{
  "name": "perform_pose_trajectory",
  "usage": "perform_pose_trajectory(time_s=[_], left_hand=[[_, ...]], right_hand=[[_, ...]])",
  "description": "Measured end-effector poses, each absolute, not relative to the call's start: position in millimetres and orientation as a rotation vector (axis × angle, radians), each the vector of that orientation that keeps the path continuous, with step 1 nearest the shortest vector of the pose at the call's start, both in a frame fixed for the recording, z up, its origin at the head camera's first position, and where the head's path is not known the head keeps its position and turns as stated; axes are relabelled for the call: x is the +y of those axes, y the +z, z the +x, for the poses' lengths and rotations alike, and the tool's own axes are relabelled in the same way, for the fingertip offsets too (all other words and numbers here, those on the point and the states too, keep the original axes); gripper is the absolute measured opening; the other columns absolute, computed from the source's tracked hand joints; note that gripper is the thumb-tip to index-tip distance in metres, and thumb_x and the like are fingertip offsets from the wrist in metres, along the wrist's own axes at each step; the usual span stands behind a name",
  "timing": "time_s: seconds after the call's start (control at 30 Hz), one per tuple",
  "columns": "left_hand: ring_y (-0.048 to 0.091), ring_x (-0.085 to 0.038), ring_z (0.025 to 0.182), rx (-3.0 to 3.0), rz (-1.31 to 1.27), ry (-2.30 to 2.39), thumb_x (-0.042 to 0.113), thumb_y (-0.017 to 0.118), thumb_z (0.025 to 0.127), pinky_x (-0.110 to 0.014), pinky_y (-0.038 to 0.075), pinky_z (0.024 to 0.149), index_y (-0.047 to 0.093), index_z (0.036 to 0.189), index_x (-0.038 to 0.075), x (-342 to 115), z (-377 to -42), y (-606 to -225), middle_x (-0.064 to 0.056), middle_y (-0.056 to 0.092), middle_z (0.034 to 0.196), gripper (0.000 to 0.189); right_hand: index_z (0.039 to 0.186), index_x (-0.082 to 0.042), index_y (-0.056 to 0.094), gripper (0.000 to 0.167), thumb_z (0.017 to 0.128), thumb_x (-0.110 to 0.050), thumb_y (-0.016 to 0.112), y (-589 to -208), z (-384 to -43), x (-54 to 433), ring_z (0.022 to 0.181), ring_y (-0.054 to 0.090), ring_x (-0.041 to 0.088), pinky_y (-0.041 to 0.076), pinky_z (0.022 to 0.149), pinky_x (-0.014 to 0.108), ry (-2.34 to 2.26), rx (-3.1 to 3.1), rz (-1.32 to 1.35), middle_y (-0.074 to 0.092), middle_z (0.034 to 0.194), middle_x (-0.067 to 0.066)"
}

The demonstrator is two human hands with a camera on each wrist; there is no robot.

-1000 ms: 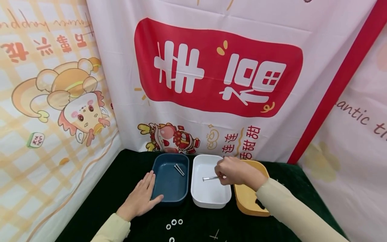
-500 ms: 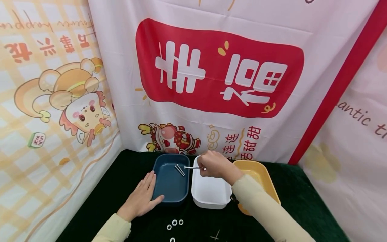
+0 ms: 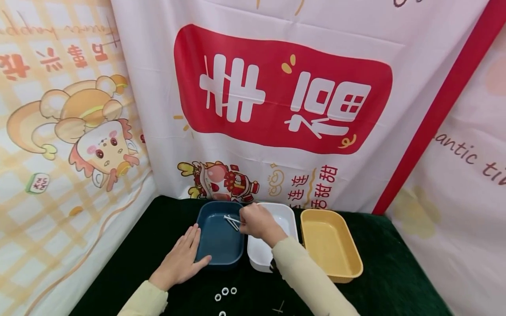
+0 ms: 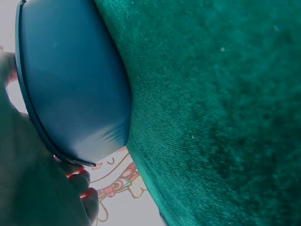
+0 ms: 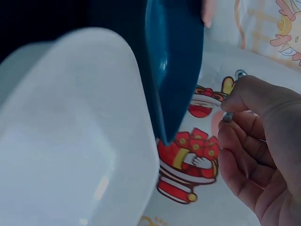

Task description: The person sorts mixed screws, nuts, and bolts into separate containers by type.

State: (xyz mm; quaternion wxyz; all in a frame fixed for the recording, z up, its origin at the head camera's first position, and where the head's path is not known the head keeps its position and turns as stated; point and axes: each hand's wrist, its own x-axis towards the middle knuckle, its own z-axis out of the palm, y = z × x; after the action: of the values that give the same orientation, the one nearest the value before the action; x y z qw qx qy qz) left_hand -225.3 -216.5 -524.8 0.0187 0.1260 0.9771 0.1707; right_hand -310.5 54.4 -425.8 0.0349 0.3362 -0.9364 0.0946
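At the blue tray (image 3: 220, 248), the right hand (image 3: 258, 224), now farther left, pinches a bolt (image 3: 233, 219) in its fingers (image 5: 230, 135).

The right hand (image 3: 258, 221) is now further left, its pinched bolt (image 3: 232, 219) reaching over the blue tray (image 3: 217, 245) instead of the white tray (image 3: 290, 219). The sleeve (image 3: 308, 267) uncovers more of the yellow tray (image 3: 332, 250).
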Motion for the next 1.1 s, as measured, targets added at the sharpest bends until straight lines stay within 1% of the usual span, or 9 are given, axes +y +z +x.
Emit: perform_pose_trajectory(time_s=[0.13,0.27,0.37,0.5,0.57,0.63,0.83,0.93,1.1], left_hand=[[0.012,-0.042,0.165,3.035,0.401,0.524,0.073,0.049,0.1,-0.065,0.019,0.131,0.018,0.167,-0.002,-218.6,-226.8,-525.6,-0.02,0.011,0.177,0.105],[0.011,-0.042,0.165,3.03,0.4,0.526,0.074,0.048,0.1,-0.065,0.019,0.131,0.017,0.167,-0.002,-219.4,-227.2,-526.8,-0.02,0.011,0.177,0.106],[0.012,-0.042,0.165,3.029,0.394,0.526,0.071,0.05,0.1,-0.065,0.019,0.131,0.018,0.167,-0.002,-219.8,-226.6,-527.0,-0.02,0.011,0.177,0.104],[0.012,-0.042,0.165,3.03,0.403,0.531,0.066,0.053,0.102,-0.065,0.019,0.131,0.019,0.167,-0.002,-220.1,-226.7,-526.8,-0.02,0.011,0.177,0.1],[0.012,-0.042,0.165,3.033,0.406,0.528,0.065,0.054,0.102,-0.065,0.019,0.131,0.02,0.166,-0.002,-220.3,-227.2,-526.7,-0.02,0.011,0.177,0.099],[0.012,-0.042,0.165,3.037,0.404,0.521,0.065,0.054,0.102,-0.065,0.019,0.131,0.02,0.166,-0.002,-220.0,-227.8,-526.3,-0.02,0.011,0.177,0.099],[0.012,-0.043,0.164,3.041,0.393,0.518,0.065,0.054,0.102,-0.065,0.019,0.131,0.02,0.166,-0.003,-218.6,-228.2,-525.0,-0.02,0.012,0.177,0.099],[0.012,-0.043,0.165,3.036,0.39,0.517,0.065,0.054,0.102,-0.065,0.018,0.131,0.02,0.166,-0.002,-218.1,-227.4,-525.1,-0.02,0.011,0.177,0.099],[0.012,-0.043,0.165,3.037,0.386,0.504,0.072,0.05,0.1,-0.064,0.019,0.131,0.02,0.167,-0.002,-217.8,-226.8,-526.7,-0.02,0.012,0.177,0.104]], right_hand=[[0.071,-0.019,0.062,0.026,0.089,-0.018,0.08,-441.6,-313.0,41.9,0.056,0.048,0.007,0.04,0.053,0.021,0.372,-2.913,0.972,0.055,0.062,-0.008],[0.077,-0.015,0.069,0.018,0.092,-0.018,0.079,-456.6,-313.7,33.9,0.059,0.052,0.007,0.044,0.056,0.02,0.432,-2.913,0.931,0.062,0.067,-0.006],[0.095,-0.009,0.077,0.012,0.096,-0.022,0.077,-464.1,-312.9,32.2,0.071,0.059,0.009,0.052,0.064,0.023,0.473,-2.91,0.9,0.07,0.083,0.0],[0.122,-0.003,0.074,0.034,0.098,-0.027,0.076,-463.1,-311.2,37.4,0.097,0.07,0.02,0.063,0.086,0.034,0.527,-2.913,0.842,0.072,0.112,0.01],[0.129,-0.002,0.071,0.041,0.099,-0.029,0.076,-459.1,-311.1,42.5,0.108,0.071,0.025,0.062,0.096,0.039,0.557,-2.914,0.826,0.07,0.121,0.014],[0.134,0.0,0.068,0.047,0.1,-0.031,0.074,-454.5,-311.5,48.9,0.115,0.07,0.029,0.061,0.101,0.042,0.562,-2.916,0.824,0.069,0.127,0.016],[0.138,0.0,0.065,0.052,0.101,-0.035,0.072,-441.4,-309.6,70.7,0.121,0.07,0.03,0.059,0.104,0.044,0.561,-2.925,0.847,0.069,0.134,0.017],[0.141,-0.001,0.063,0.053,0.102,-0.037,0.071,-433.8,-306.2,80.8,0.126,0.068,0.032,0.057,0.108,0.046,0.54,-2.938,0.843,0.067,0.14,0.018],[0.146,-0.003,0.059,0.057,0.103,-0.04,0.068,-421.0,-300.1,96.8,0.134,0.063,0.033,0.053,0.114,0.049,0.512,-2.955,0.83,0.064,0.146,0.016]])
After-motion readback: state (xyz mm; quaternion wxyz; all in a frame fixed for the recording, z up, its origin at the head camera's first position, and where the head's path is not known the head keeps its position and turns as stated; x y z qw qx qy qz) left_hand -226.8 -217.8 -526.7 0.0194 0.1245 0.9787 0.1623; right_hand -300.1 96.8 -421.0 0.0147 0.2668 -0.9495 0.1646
